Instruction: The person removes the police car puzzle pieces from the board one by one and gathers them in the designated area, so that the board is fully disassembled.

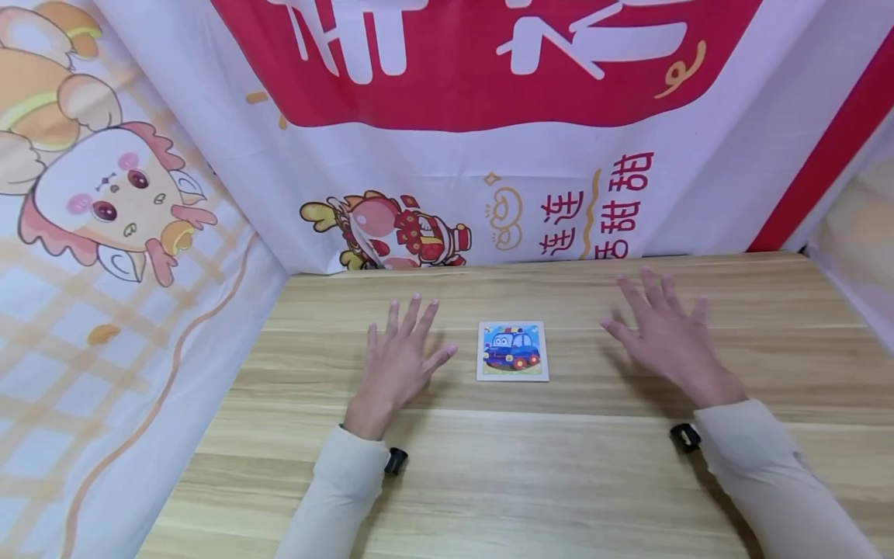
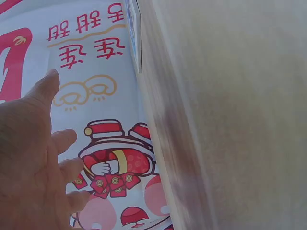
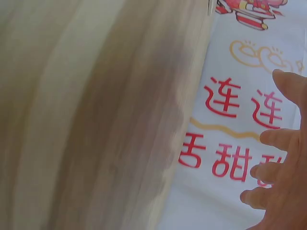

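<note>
A square picture puzzle [image 1: 513, 351] with a blue cartoon car and a pale border lies flat on the wooden table. My left hand [image 1: 400, 359] is to its left, fingers spread and empty. To its right, farther off, my right hand [image 1: 667, 339] is also spread and holds nothing. Both hands appear raised a little over the tabletop, with shadows beneath. In the left wrist view, the puzzle's edge [image 2: 135, 36] shows at the top, apart from the left hand [image 2: 33, 158]. The right wrist view shows the right hand [image 3: 283, 163] with its fingers extended.
The wood-grain table [image 1: 531, 481] spreads under both arms. A white cloth [image 1: 433, 163] with red lettering and cartoon prints hangs along the table's back edge. Another printed cloth [image 1: 140, 326] hangs at the left. Black wrist straps [image 1: 396, 461] show at both cuffs.
</note>
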Available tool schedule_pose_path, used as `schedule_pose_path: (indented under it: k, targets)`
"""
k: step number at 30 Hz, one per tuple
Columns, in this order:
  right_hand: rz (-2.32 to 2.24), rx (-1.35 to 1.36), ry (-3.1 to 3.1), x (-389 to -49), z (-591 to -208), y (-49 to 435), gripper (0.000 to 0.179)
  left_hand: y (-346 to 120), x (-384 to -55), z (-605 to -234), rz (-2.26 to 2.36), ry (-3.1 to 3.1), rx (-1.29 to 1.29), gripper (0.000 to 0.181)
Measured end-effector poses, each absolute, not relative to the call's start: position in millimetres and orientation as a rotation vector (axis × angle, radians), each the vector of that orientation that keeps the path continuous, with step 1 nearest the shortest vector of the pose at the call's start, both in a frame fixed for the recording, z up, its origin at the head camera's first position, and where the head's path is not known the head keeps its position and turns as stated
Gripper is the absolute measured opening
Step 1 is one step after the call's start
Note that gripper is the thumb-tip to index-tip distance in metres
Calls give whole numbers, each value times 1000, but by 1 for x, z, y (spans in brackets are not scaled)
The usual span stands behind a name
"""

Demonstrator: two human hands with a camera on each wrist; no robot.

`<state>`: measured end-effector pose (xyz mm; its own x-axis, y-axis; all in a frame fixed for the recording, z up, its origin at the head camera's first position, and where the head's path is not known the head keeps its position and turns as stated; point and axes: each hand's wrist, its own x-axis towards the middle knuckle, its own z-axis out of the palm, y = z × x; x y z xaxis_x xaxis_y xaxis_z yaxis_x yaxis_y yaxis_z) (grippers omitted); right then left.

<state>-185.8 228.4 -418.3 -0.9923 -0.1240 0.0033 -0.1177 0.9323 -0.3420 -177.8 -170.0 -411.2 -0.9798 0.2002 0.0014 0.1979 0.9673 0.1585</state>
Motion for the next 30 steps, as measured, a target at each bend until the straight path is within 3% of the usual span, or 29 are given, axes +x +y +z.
schedule_pose_path:
  k: [13, 30]
  targets:
    - [-651, -309, 3028, -200, -411, 185, 86, -155, -166, -419, 194, 3044, 477, 81]
    - [-936, -430, 2838, -215, -418, 133, 67, -128, -147, -418, 204, 2829, 705, 79]
